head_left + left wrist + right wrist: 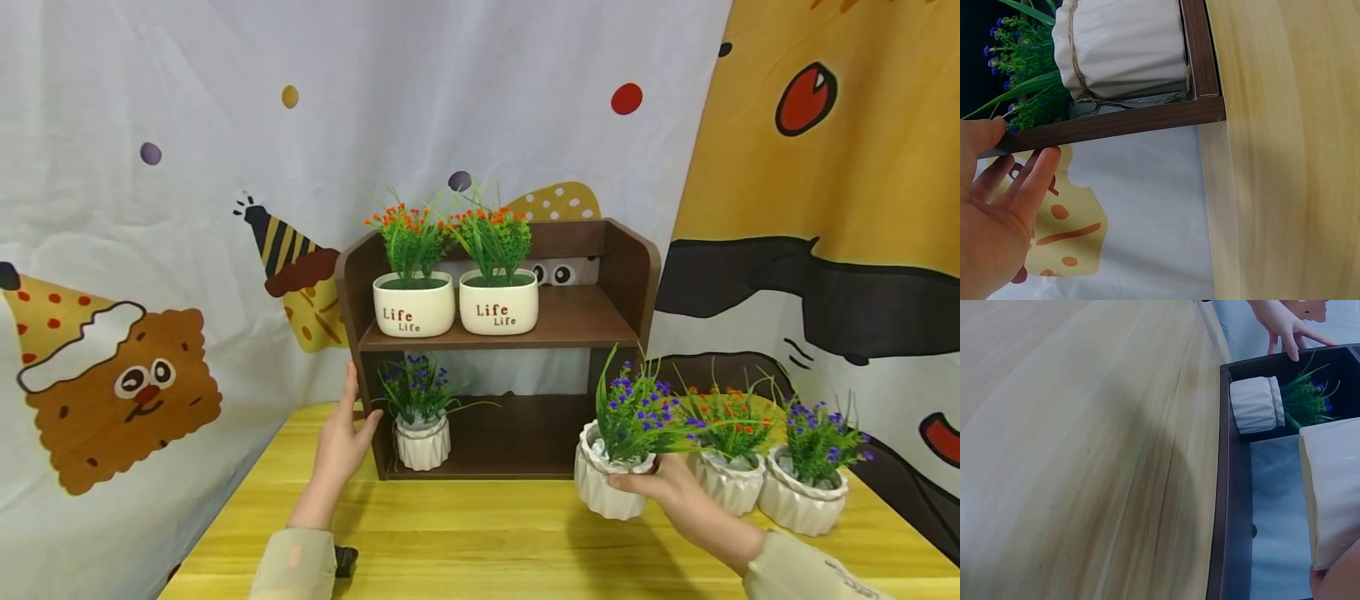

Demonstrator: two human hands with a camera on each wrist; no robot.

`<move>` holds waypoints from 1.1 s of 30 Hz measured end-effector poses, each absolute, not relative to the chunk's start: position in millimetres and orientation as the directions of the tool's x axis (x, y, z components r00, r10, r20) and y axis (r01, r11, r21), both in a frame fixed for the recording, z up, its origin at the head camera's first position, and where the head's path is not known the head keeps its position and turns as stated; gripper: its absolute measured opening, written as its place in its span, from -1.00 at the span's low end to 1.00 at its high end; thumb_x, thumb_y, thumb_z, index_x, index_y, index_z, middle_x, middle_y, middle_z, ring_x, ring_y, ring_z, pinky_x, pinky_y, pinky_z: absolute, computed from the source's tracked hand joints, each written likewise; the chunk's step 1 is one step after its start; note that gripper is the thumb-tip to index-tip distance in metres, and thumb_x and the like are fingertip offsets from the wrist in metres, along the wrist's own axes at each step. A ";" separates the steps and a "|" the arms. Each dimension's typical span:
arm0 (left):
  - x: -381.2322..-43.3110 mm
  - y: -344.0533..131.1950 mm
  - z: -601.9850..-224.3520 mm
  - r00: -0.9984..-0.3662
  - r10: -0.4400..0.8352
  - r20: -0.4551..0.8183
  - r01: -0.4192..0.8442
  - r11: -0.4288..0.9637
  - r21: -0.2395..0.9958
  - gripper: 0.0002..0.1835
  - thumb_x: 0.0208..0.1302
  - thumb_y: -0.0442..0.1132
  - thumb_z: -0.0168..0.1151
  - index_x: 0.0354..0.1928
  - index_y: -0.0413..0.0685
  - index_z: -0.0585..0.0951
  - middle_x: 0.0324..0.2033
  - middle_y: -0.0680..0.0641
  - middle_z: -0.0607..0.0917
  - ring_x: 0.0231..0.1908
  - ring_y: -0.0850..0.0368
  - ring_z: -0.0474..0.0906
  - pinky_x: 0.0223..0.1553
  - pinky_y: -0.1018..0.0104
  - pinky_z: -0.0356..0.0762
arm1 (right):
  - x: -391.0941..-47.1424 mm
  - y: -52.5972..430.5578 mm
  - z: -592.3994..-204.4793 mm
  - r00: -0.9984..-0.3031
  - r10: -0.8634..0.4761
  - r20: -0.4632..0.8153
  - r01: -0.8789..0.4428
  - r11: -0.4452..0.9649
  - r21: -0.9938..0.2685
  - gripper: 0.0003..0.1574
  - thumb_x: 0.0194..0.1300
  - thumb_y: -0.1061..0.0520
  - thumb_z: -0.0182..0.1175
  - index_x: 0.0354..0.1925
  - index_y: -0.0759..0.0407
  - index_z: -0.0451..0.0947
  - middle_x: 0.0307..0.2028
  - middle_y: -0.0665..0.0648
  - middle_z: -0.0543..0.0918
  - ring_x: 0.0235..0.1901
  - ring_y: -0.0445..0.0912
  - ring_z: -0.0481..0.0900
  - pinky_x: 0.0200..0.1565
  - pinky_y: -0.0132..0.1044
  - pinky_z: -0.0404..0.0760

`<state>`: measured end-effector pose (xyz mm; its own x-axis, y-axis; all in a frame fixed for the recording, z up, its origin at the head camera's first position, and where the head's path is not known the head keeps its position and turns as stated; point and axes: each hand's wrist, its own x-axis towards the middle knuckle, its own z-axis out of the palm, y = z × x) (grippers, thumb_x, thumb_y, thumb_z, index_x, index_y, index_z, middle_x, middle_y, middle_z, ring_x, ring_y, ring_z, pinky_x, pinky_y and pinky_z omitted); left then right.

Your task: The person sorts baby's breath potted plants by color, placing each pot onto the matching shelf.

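My right hand (pixel 675 492) grips a white ribbed flowerpot (pixel 607 492) by its side, thumb in front. Grass and purple flowers fill this pot, lifted before the right part of the lower shelf. My left hand (pixel 339 442) holds the left side panel of a dark brown two-tier shelf (pixel 495 343), thumb at the front edge and fingers along the outside. Another white pot (pixel 423 443) with purple flowers stands at the left of the lower tier. In the right wrist view the held pot (pixel 1335 487) covers part of the shelf, and only part of my hand shows.
On the upper tier two cream planters, a left one (pixel 414 307) and a right one (pixel 498 305), hold orange flowers. Right of the shelf, an orange-flowered pot (pixel 731 483) and a purple-flowered pot (pixel 806 500) stand on the wooden table (pixel 480 542). A printed curtain (pixel 480 92) hangs behind.
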<state>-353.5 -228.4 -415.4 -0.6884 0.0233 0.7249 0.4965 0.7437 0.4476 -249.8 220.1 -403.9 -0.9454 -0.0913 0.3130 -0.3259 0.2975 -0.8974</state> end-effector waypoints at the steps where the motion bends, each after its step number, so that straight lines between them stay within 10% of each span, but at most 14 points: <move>1: -353.3 -228.4 -415.2 -0.686 0.024 0.727 0.499 0.743 0.446 0.02 0.21 -0.38 0.35 0.55 0.05 -0.08 0.12 -0.44 0.52 -0.22 -0.32 0.63 -0.30 -0.20 0.54 | -250.0 218.9 -404.1 -0.944 -0.098 0.316 -0.331 0.291 -0.897 -0.18 0.06 0.27 0.37 0.22 0.55 0.28 0.01 0.40 0.59 -0.13 -0.20 0.59 -0.04 -0.37 0.54; 33: -354.0 -227.1 -420.4 -0.697 0.022 0.717 0.504 0.726 0.468 0.00 0.25 -0.38 0.31 0.56 0.12 -0.11 0.13 -0.44 0.51 -0.24 -0.28 0.65 -0.36 -0.14 0.59 | -266.9 182.6 -430.1 -0.964 -0.118 0.239 -0.259 0.206 -0.944 -0.15 -0.03 0.25 0.42 0.20 0.52 0.34 -0.01 0.31 0.62 -0.10 -0.06 0.61 -0.03 -0.30 0.55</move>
<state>-354.0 -227.1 -420.4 -0.6969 0.0218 0.7168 0.5042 0.7258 0.4680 -266.9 182.6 -430.1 -0.9638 -0.1183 0.2388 -0.2590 0.2057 -0.9437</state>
